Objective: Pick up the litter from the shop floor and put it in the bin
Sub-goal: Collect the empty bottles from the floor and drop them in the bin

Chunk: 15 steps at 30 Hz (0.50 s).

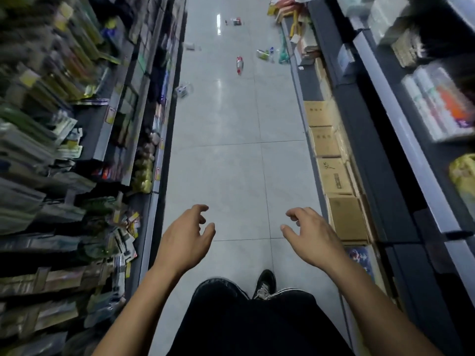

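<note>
Litter lies scattered far down the aisle floor. A red and white bottle (239,65) lies in the middle. A clear crumpled wrapper (183,90) sits by the left shelf. A green and clear bottle (264,54) rests near the right shelf, a pale scrap (190,46) lies further back on the left, and a red and white piece (235,21) lies at the far end. My left hand (185,240) and my right hand (309,236) hover in front of me over bare tiles, fingers apart, holding nothing. No bin is in view.
The aisle is narrow. Shelves of hanging packets (64,150) line the left side. Cardboard boxes (331,163) stand in a row along the foot of the dark right shelving (401,150). My dark trousers and one shoe (264,285) show at the bottom.
</note>
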### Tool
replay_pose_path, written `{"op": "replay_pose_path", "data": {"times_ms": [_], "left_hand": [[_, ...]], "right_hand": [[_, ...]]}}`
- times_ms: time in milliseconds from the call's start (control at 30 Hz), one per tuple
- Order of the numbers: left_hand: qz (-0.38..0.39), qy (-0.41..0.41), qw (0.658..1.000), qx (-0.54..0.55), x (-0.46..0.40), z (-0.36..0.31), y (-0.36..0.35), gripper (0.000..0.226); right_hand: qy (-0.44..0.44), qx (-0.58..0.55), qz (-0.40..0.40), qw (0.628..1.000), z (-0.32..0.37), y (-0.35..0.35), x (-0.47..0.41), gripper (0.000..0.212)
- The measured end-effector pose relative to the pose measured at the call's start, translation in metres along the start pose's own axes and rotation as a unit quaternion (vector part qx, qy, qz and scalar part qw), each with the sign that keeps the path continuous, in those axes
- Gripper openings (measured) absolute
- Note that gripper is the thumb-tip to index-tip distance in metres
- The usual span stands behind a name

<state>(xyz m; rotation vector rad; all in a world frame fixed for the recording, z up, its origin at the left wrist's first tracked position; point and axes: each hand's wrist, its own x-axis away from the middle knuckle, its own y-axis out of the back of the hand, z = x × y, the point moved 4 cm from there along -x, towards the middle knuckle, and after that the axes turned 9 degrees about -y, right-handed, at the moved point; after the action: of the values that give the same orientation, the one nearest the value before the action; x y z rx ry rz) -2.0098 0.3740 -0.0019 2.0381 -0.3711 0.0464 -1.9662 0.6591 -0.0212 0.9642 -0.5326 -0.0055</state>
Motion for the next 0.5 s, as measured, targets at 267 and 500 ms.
{"op": "replay_pose_path", "data": {"times_ms": [267, 500], "left_hand": [[-0.029, 0.099, 0.994, 0.034, -0.06, 0.046, 0.025, 0.046], [-0.04, 0.131, 0.989, 0.059, -0.167, 0.095, 0.063, 0.045]], "right_hand": [[0.074, 0.045, 0.037, 0.996, 0.087, 0.023, -0.123, 0.046], [0.086, 0.057, 0.051, 0.993, 0.167, 0.034, -0.227, 0.045]]}}
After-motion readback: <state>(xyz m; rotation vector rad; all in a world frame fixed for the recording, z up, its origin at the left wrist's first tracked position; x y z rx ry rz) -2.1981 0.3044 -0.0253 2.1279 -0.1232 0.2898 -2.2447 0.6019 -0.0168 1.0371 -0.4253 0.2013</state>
